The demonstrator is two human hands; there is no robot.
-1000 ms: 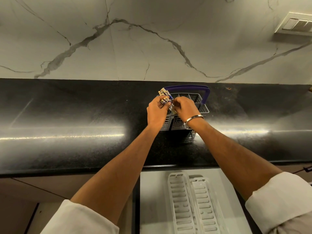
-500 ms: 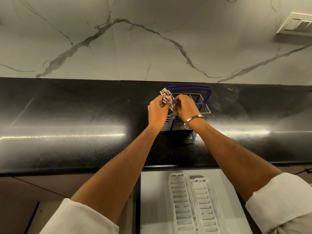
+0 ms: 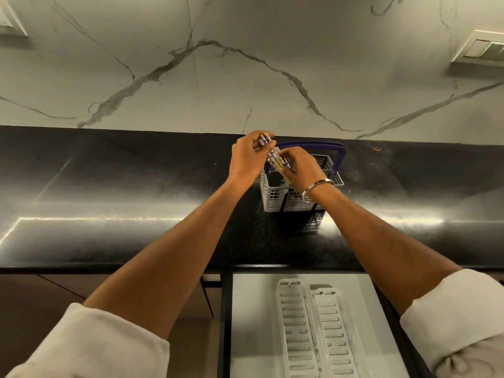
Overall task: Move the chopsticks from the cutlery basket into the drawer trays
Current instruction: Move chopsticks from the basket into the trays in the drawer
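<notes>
The left hand (image 3: 246, 156) is closed around the patterned top ends of a bundle of chopsticks (image 3: 276, 159), and the right hand (image 3: 301, 167) pinches their pale shafts just below, both hands held over the near left corner of the grey cutlery basket (image 3: 275, 196) with its blue handle (image 3: 313, 145) on the black counter (image 3: 109, 186). The lower ends appear to reach down inside the basket, so this seems to be the gathering and lifting-out step. The next move likely calls for raising the bundle clear of the rim, then carrying it toward the person and down to the two white slotted drawer trays (image 3: 319, 331), which lie bare in the open drawer (image 3: 251, 323) below the counter edge.
</notes>
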